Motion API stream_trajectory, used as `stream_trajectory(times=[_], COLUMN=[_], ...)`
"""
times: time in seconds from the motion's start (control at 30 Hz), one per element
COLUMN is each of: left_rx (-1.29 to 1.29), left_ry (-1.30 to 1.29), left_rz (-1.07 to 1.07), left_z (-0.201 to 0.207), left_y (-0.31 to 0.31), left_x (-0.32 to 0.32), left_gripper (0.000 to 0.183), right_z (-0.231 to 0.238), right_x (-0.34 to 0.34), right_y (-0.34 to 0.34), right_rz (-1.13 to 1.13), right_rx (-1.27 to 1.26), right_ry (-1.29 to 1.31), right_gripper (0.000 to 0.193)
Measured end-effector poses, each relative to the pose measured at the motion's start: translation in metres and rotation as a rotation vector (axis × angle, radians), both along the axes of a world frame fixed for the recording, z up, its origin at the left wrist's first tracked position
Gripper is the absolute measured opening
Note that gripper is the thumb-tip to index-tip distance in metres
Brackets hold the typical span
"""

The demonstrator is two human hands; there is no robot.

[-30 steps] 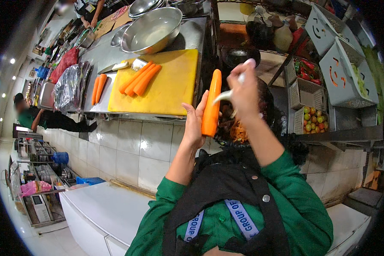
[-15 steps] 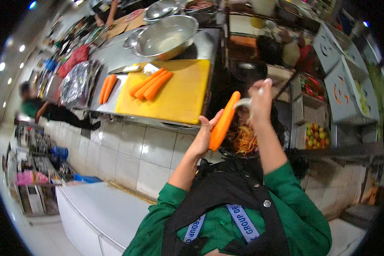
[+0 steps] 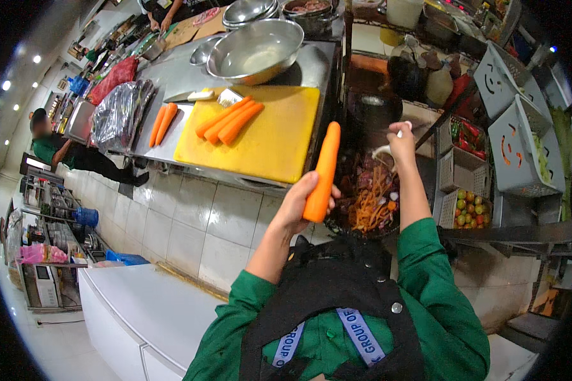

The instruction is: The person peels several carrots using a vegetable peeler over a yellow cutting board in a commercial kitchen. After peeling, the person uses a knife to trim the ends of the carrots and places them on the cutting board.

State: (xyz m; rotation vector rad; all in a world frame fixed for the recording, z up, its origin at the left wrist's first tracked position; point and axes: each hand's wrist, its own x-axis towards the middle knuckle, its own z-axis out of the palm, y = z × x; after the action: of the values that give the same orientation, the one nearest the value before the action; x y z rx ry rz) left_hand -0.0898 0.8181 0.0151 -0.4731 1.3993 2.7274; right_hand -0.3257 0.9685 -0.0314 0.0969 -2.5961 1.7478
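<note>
The left hand (image 3: pixel 295 199) clamps its fingers round a carrot's (image 3: pixel 325 171) thick end, tip toward twelve o'clock; the right hand's (image 3: pixel 401 145) fingers close on a pale peeler (image 3: pixel 382 150) near two o'clock, apart from it. Light, tipward strokes, clear of the gripping fingers, seem best, with orange peelings (image 3: pixel 370 213) at four o'clock

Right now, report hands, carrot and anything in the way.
Left hand: holding carrot. Right hand: gripping white peeler, apart from carrot. No obstruction seen between peeler and carrot; orange peelings below.
</note>
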Motion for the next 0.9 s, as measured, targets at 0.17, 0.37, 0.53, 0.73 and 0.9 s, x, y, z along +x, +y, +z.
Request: stream_trajectory(times=[0.17,0.37,0.53,0.73,0.9], left_rx=[0.224,0.280,0.206,0.060,0.350], left_ry=[-0.097,-0.041,0.029,0.016,0.065], left_rz=[0.152,0.299,0.099,-0.053,0.135], left_z=[-0.007,0.003,0.023,0.034,0.007], left_y=[0.001,0.019,0.019,0.008,0.007], left_x=[-0.014,-0.025,-0.009,-0.004,-0.019], left_gripper=[0.043,0.049,0.044,0.046,0.051], right_z=[0.065,0.076,0.098,0.086,0.071], right_x=[0.085,0.151,0.071,-0.039,0.052], right_y=[-0.031,-0.062,-0.072,-0.052,-0.037], right_rz=[0.198,0.285,0.256,0.055,0.201], right_rx=[-0.626,-0.668,-0.530,-0.267,-0.493], right_ry=[-0.113,-0.023,0.331,0.471,0.064], right_gripper=[0.021,0.019,0.016,0.016,0.016])
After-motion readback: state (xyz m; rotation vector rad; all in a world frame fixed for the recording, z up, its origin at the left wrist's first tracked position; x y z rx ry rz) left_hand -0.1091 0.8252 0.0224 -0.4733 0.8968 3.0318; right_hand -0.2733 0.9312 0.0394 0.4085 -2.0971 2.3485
